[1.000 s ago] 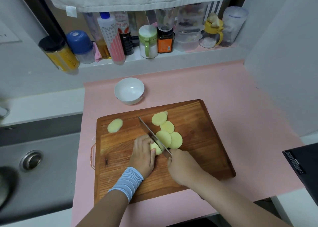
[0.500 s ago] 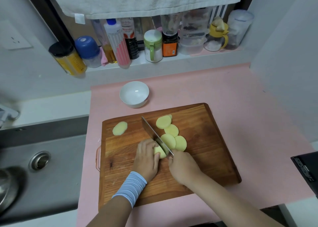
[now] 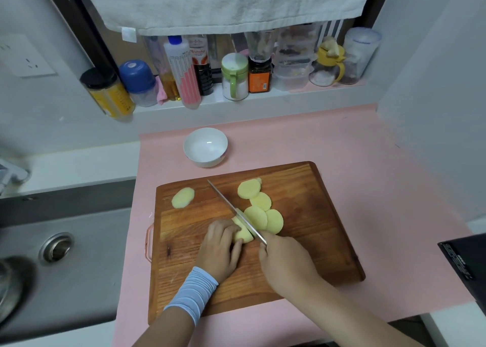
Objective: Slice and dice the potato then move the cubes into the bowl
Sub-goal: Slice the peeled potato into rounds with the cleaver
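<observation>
On the wooden cutting board (image 3: 310, 241) my left hand (image 3: 221, 246) holds down the remaining piece of peeled potato (image 3: 243, 232) with curled fingers. My right hand (image 3: 285, 261) grips the handle of a knife (image 3: 235, 210), and its blade rests in the potato right beside my left fingers. Several round slices (image 3: 259, 207) lie fanned out to the right of the blade. A single slice (image 3: 183, 197) lies apart near the board's far left corner. The empty white bowl (image 3: 205, 146) stands on the pink mat just beyond the board.
A pink mat (image 3: 355, 162) covers the counter under the board. A sink (image 3: 56, 246) with a drain lies to the left. Bottles and jars (image 3: 234, 75) line the ledge at the back. A black object (image 3: 465, 265) sits at the right edge.
The knife has kept working through the potato next to my left fingers. Both hands stay in nearly the same spot on the board, and the view has shifted slightly.
</observation>
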`<control>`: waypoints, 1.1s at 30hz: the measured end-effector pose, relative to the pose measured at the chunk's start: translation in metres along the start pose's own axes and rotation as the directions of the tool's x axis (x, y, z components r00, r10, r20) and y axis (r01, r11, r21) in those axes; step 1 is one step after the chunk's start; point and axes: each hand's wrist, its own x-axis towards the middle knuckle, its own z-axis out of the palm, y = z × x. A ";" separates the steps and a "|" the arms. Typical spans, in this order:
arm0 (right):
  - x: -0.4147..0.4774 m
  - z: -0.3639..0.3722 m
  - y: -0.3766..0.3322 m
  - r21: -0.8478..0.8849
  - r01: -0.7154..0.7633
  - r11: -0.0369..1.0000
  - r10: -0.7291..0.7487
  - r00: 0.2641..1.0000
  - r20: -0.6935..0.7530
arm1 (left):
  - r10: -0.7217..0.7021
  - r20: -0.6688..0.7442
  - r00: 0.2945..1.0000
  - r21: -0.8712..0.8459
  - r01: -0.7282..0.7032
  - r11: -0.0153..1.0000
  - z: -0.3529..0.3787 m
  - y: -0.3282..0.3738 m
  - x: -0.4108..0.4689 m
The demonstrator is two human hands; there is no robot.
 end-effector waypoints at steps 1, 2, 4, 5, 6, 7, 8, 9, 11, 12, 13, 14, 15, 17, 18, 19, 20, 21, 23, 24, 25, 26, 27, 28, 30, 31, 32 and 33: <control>-0.003 -0.002 -0.002 -0.014 0.014 1.000 -0.014 1.000 -0.011 | -0.005 -0.003 1.000 -0.001 0.005 1.000 0.000 0.000 0.000; -0.006 -0.003 -0.004 -0.027 0.030 0.999 -0.031 0.999 -0.022 | -0.012 -0.006 1.000 -0.004 0.011 1.000 0.000 0.000 0.000; -0.010 -0.004 -0.005 -0.051 0.057 0.997 -0.059 0.997 -0.039 | -0.012 -0.017 1.000 -0.008 0.012 1.000 0.000 -0.001 0.000; -0.012 -0.005 -0.005 -0.061 0.070 0.996 -0.072 0.996 -0.047 | -0.007 -0.021 1.000 -0.008 0.007 1.000 0.000 -0.001 -0.001; -0.013 -0.006 -0.005 -0.069 0.080 0.994 -0.084 0.995 -0.052 | -0.003 -0.020 1.000 -0.010 0.003 1.000 0.000 -0.001 -0.001; -0.014 -0.006 -0.005 -0.084 0.092 0.992 -0.096 0.994 -0.054 | -0.002 -0.015 1.000 -0.011 0.002 1.000 0.000 -0.001 -0.001; -0.015 -0.007 -0.005 -0.109 0.103 0.989 -0.109 0.992 -0.057 | -0.004 -0.009 1.000 -0.010 0.004 1.000 0.000 -0.001 0.000; -0.016 -0.008 -0.005 -0.128 0.114 0.985 -0.122 0.991 -0.057 | -0.011 -0.011 1.000 -0.007 0.010 1.000 0.000 0.000 0.000; -0.016 -0.012 -0.007 -0.178 0.119 0.977 -0.129 0.990 -0.050 | -0.066 -0.082 0.994 -0.016 0.065 0.998 -0.007 0.004 0.004; -0.014 -0.016 -0.007 -0.211 0.114 0.971 -0.128 0.990 -0.056 | -0.141 -0.173 0.975 -0.029 0.138 0.990 -0.013 0.004 0.009; -0.012 -0.019 -0.005 -0.257 0.118 0.959 -0.138 0.989 -0.061 | -0.247 -0.299 0.922 -0.057 0.241 0.969 -0.022 0.004 0.015; -0.009 -0.023 -0.002 -0.297 0.125 0.947 -0.156 0.984 -0.082 | -0.359 -0.423 0.832 -0.112 0.345 0.932 -0.034 0.001 0.024; -0.006 -0.027 0.001 -0.331 0.136 0.934 -0.182 0.977 -0.111 | -0.448 -0.508 0.736 -0.183 0.416 0.891 -0.048 -0.001 0.035; 0.000 -0.037 0.005 -0.413 0.181 0.893 -0.240 0.966 -0.096 | -0.532 -0.513 0.673 -0.280 0.455 0.845 -0.078 -0.006 0.059; 0.002 -0.042 0.007 -0.456 0.207 0.866 -0.271 0.959 -0.079 | -0.527 -0.425 0.736 -0.290 0.441 0.849 -0.091 -0.008 0.073; 0.005 -0.046 0.008 -0.498 0.229 0.837 -0.290 0.956 -0.047 | -0.495 -0.271 0.825 -0.281 0.424 0.861 -0.102 -0.007 0.087; 0.009 -0.049 0.008 -0.536 0.244 0.808 -0.302 0.953 -0.020 | -0.452 -0.061 0.890 -0.257 0.424 0.868 -0.110 -0.005 0.102; 0.012 -0.050 0.009 -0.570 0.262 0.779 -0.316 0.949 0.004 | -0.402 0.180 0.898 -0.196 0.433 0.880 -0.112 -0.002 0.116; 0.018 -0.049 0.008 -0.594 0.297 0.747 -0.352 0.936 0.024 | -0.276 0.578 0.768 0.039 0.312 0.949 -0.103 0.000 0.137; 0.020 -0.047 0.008 -0.592 0.309 0.745 -0.369 0.929 0.019 | -0.237 0.691 0.683 0.116 0.219 0.969 -0.094 -0.001 0.143; 0.023 -0.045 0.009 -0.587 0.321 0.743 -0.392 0.920 0.007 | -0.216 0.752 0.623 0.137 0.172 0.975 -0.085 -0.002 0.146; 0.024 -0.045 0.008 -0.592 0.324 0.738 -0.402 0.916 0.001 | -0.206 0.775 0.597 0.113 0.191 0.975 -0.078 -0.006 0.147; 0.026 -0.045 0.008 -0.615 0.318 0.722 -0.387 0.922 0.021 | -0.206 0.778 0.593 0.079 0.234 0.969 -0.073 -0.007 0.148; 0.029 -0.043 0.009 -0.648 0.304 0.698 -0.375 0.927 0.030 | -0.205 0.772 0.602 0.053 0.261 0.964 -0.070 -0.010 0.149; 0.036 -0.043 0.011 -0.643 0.294 0.707 -0.372 0.928 0.015 | -0.217 0.770 0.601 0.073 0.254 0.964 -0.066 -0.010 0.152; 0.040 -0.043 0.014 -0.627 0.304 0.717 -0.386 0.922 0.006 | -0.230 0.767 0.598 0.091 0.253 0.963 -0.064 -0.011 0.153; 0.042 -0.043 0.015 -0.620 0.313 0.719 -0.391 0.920 0.012 | -0.260 0.759 0.597 0.114 0.271 0.956 -0.060 -0.014 0.155; 0.043 -0.046 0.013 -0.618 0.329 0.714 -0.392 0.919 0.036 | -0.296 0.750 0.592 0.138 0.298 0.944 -0.058 -0.017 0.157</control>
